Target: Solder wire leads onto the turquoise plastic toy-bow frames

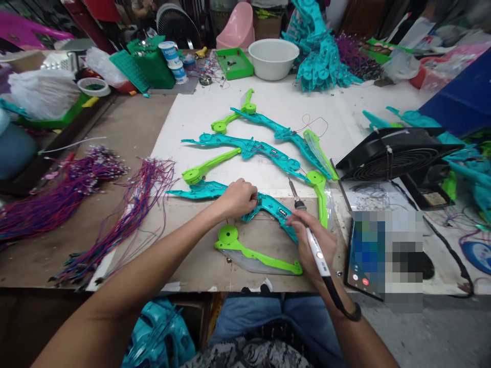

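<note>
A teal curved plastic part lies nearest me on the table, with small dark components set in it. Over its middle is my left hand, fingers curled and pressed together on it; anything between the fingertips is hidden. My right hand grips a white soldering iron, its metal tip pointing up and away above the teal part's right end. Behind lie two more teal parts, the middle one and the far one, with green arms beside them. A green arm with a clear strip rests in front.
Bundles of red and blue wires lie on the left. A black fan and a phone-like screen stand on the right. At the back are a white basin, a green tray and piled teal parts.
</note>
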Available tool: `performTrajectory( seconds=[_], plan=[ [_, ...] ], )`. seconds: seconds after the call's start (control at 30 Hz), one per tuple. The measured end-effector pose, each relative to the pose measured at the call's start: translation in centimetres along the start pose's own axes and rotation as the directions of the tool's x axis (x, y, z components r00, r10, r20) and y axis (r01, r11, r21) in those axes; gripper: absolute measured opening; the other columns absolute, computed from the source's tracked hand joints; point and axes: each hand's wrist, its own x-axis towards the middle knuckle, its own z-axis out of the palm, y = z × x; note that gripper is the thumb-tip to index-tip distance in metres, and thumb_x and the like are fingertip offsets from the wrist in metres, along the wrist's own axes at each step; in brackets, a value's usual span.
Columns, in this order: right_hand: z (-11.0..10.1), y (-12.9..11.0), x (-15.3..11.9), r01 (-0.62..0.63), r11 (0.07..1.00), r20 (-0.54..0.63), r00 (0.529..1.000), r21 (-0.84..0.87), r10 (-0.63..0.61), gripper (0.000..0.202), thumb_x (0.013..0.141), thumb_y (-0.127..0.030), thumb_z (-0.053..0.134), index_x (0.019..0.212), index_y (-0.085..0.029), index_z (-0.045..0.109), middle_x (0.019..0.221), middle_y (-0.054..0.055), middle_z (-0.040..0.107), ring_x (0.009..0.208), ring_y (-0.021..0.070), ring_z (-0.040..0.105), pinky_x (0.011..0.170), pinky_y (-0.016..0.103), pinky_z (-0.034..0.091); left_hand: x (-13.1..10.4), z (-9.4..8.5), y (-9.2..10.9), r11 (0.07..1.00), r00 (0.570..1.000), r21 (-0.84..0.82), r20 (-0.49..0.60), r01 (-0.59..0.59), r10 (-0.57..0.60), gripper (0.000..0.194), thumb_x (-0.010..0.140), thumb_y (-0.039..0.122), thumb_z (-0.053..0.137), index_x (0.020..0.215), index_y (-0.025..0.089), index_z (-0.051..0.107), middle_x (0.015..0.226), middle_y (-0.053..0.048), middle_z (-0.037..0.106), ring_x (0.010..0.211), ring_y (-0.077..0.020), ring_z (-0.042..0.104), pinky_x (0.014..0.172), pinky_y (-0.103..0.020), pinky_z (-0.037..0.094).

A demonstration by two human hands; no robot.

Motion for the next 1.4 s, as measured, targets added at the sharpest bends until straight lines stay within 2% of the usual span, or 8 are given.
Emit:
performTrajectory(
  seconds=[0.1, 0.2, 0.4, 0.6, 0.97, 1.1, 1.23, 1.4],
  plan=[
    [-0.2, 0.6, 0.9, 0.045, 0.987, 0.053, 0.998, -0.155, -0.037, 0.019, 0.088, -0.026, 0.063, 0.107, -0.023, 0.066, 0.096, 0.005, 0.073, 0.087, 0.0191, 0.070, 0.083, 0.034, 0.057, -0.1, 0.0, -0.1, 1.000, 1.000, -0.016, -0.009, -0.001, 0.001, 0.019, 0.076, 0.016, 0.051, 0.081, 0.017, 0.069, 0.082, -0.007, 0.070, 0.090, -0.0239, 0.058, 0.079, -0.033, 0.046],
    [-0.3, 1.1, 1.4, 0.091, 0.972, 0.127, 0.990, -0.215, -0.064, 0.025, 0.086, -0.026, 0.065, 0.110, -0.022, 0.063, 0.104, 0.006, 0.071, 0.096, 0.0210, 0.068, 0.087, 0.037, 0.056, -0.1, 0.1, -0.4, 0.998, 1.000, -0.057, -0.023, -0.008, 0.007, 0.018, 0.077, 0.017, 0.052, 0.080, 0.016, 0.069, 0.082, -0.007, 0.070, 0.090, -0.0232, 0.058, 0.080, -0.033, 0.046],
    [-1.0, 1.4, 1.0, 0.154, 0.954, 0.221, 0.970, -0.259, -0.097, 0.032, 0.086, -0.026, 0.063, 0.118, -0.020, 0.059, 0.108, 0.009, 0.070, 0.098, 0.0228, 0.068, 0.085, 0.037, 0.057, -0.1, 0.4, -1.3, 0.979, 0.998, -0.202, -0.048, -0.037, 0.028, 0.017, 0.076, 0.018, 0.053, 0.074, 0.016, 0.069, 0.076, -0.005, 0.070, 0.078, -0.0176, 0.060, 0.077, -0.029, 0.046],
    [-1.3, 2.2, 0.1, 0.178, 0.953, 0.276, 0.955, -0.245, -0.108, 0.039, 0.086, -0.029, 0.063, 0.124, -0.022, 0.056, 0.109, 0.010, 0.069, 0.098, 0.0254, 0.067, 0.083, 0.040, 0.057, -0.4, -0.1, -1.2, 0.954, 1.000, -0.299, -0.024, 0.002, -0.009, 0.016, 0.076, 0.016, 0.054, 0.073, 0.015, 0.070, 0.076, -0.003, 0.071, 0.074, -0.0156, 0.062, 0.071, -0.025, 0.046],
    [-0.8, 2.4, -0.6, 0.161, 0.951, 0.296, 0.952, -0.263, -0.080, 0.037, 0.087, -0.025, 0.060, 0.124, -0.019, 0.056, 0.110, 0.012, 0.068, 0.098, 0.0252, 0.067, 0.083, 0.041, 0.057, -1.4, 0.3, -1.1, 0.926, 0.995, -0.373, -0.049, 0.062, -0.087, 0.013, 0.074, 0.018, 0.058, 0.073, 0.016, 0.071, 0.080, -0.002, 0.073, 0.083, -0.0167, 0.066, 0.076, -0.024, 0.049],
    [-0.9, 2.0, -0.6, 0.160, 0.951, 0.283, 0.956, -0.263, -0.082, 0.035, 0.088, -0.026, 0.060, 0.122, -0.019, 0.056, 0.110, 0.012, 0.069, 0.097, 0.0247, 0.068, 0.083, 0.039, 0.057, -2.0, 0.0, -1.0, 0.924, 0.986, -0.377, -0.117, 0.064, -0.116, 0.018, 0.076, 0.023, 0.058, 0.083, 0.017, 0.073, 0.090, -0.003, 0.075, 0.091, -0.0180, 0.066, 0.082, -0.025, 0.050],
    [-1.6, 1.7, -0.3, 0.164, 0.941, 0.232, 0.968, -0.296, -0.095, 0.033, 0.089, -0.032, 0.059, 0.119, -0.018, 0.059, 0.107, 0.011, 0.071, 0.094, 0.0236, 0.070, 0.081, 0.036, 0.057, -3.2, -0.5, -2.4, 0.915, 0.928, -0.390, -0.291, 0.106, -0.232, 0.027, 0.080, 0.021, 0.051, 0.098, 0.017, 0.071, 0.107, -0.005, 0.073, 0.102, -0.0200, 0.065, 0.094, -0.031, 0.049],
    [-2.7, 2.1, 0.0, 0.213, 0.907, 0.232, 0.963, -0.363, -0.134, 0.028, 0.094, -0.034, 0.050, 0.111, -0.017, 0.064, 0.101, 0.010, 0.073, 0.086, 0.0220, 0.072, 0.077, 0.033, 0.057, -5.2, -0.5, -5.8, 0.906, 0.808, -0.375, -0.462, 0.196, -0.366, 0.029, 0.079, 0.018, 0.047, 0.095, 0.015, 0.071, 0.104, -0.008, 0.072, 0.099, -0.0218, 0.065, 0.095, -0.034, 0.049]
  ],
)
